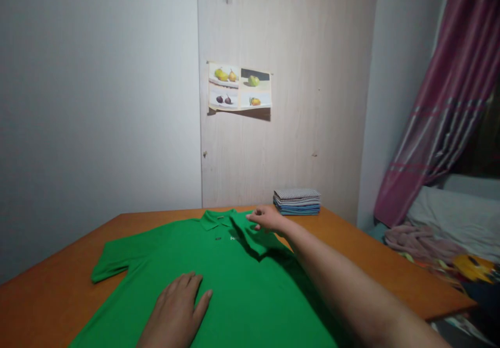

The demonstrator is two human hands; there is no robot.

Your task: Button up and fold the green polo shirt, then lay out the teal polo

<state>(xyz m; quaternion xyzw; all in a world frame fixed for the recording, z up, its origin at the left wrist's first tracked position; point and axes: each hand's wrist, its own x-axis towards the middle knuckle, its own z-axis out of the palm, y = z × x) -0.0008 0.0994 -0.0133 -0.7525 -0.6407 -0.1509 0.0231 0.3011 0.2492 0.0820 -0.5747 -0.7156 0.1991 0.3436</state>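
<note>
A green polo shirt (219, 280) lies spread on the table with its collar at the far end. Its left sleeve points outward, while the sleeve on the right is folded in over the chest, the cuff slightly raised. My left hand (175, 306) rests flat on the lower front of the shirt, thumb apart from the fingers. Stretched far forward, my right hand (266, 219) is closed at the shirt's right shoulder, with green cloth at its curled fingers. The fingertips' exact grip is partly hidden.
The orange-brown table (351, 254) reaches back to a pale panel. A stack of folded clothes (297, 202) stands at its far right corner. A fruit picture sheet (239, 86) hangs above. Right of the table are a purple curtain (437, 98) and heaped bedding (422, 241).
</note>
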